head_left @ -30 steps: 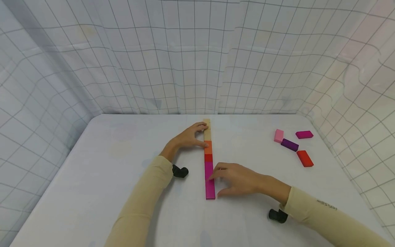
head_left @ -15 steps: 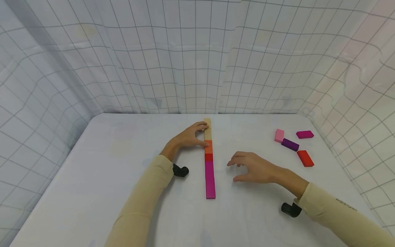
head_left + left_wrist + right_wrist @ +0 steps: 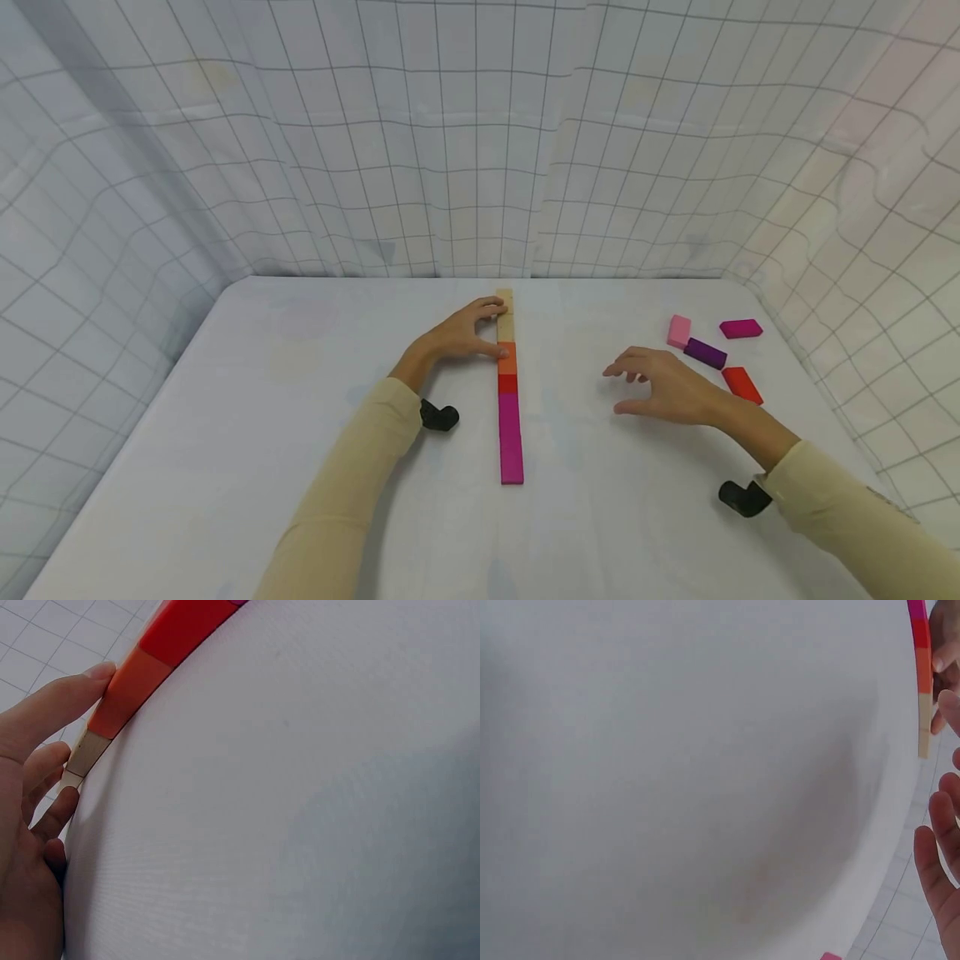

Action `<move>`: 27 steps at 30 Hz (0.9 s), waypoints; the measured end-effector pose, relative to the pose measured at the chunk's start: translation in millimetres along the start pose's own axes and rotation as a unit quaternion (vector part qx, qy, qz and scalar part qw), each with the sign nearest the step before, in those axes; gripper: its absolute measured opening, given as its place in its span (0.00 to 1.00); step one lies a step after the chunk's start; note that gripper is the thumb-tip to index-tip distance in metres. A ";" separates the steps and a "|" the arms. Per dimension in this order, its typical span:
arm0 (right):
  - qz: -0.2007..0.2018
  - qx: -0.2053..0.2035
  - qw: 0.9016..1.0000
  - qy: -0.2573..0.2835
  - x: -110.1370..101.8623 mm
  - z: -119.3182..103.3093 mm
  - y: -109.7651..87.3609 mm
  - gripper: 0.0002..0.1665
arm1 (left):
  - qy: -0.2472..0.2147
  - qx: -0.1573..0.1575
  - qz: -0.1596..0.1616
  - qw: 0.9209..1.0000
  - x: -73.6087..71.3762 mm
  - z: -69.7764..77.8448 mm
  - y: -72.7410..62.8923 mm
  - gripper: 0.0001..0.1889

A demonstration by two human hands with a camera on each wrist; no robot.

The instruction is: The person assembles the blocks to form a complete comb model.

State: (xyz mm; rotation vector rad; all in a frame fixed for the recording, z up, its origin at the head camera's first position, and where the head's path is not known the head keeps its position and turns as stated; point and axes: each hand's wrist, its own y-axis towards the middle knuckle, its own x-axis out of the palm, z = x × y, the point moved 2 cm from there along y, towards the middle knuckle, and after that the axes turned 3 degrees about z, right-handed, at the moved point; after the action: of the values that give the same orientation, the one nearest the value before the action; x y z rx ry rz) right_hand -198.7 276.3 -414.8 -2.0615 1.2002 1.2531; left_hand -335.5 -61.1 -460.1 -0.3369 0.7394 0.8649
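Note:
A straight row of blocks runs away from me down the middle of the table: magenta blocks (image 3: 511, 442) nearest, then a red block (image 3: 507, 384), an orange block (image 3: 508, 365) and plain wooden blocks (image 3: 506, 328) at the far end. My left hand (image 3: 459, 332) rests against the row's left side, thumb on the orange block and fingertips at the wooden ones, as the left wrist view also shows. To the right of the row, my right hand (image 3: 667, 388) is over the table with fingers spread and nothing in them.
At the right of the table (image 3: 247, 467) lie a pink block (image 3: 678, 331), a purple block (image 3: 705, 353), a loose magenta block (image 3: 741, 328) and a red block (image 3: 742, 384) partly behind my right wrist. Grid-patterned curtains (image 3: 480, 150) hang around the table.
My right hand has left the near magenta blocks of the row and moved right and farther away, toward the loose blocks. The left hand stays where it was.

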 end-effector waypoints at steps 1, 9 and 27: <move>0.006 0.002 1.000 -0.001 -2.5 2.7 -2.1 0.26 | -0.001 0.000 0.000 1.000 0.0 0.2 -0.1 0.47; 0.047 0.019 0.999 -0.007 -23.4 30.4 -20.8 0.24 | 0.000 0.002 0.001 1.000 -0.5 1.5 0.0 0.47; 0.033 0.113 0.993 -0.025 -60.6 96.7 -84.5 0.18 | -0.002 -0.005 0.000 1.000 1.2 -0.8 -1.2 0.48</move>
State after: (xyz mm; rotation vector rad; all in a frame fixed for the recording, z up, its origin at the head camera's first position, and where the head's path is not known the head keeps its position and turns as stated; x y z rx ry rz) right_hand -186.6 417.8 -414.9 -1.8312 1.3313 1.1325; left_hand -334.5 -61.6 -461.5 -0.3436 0.7319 0.8696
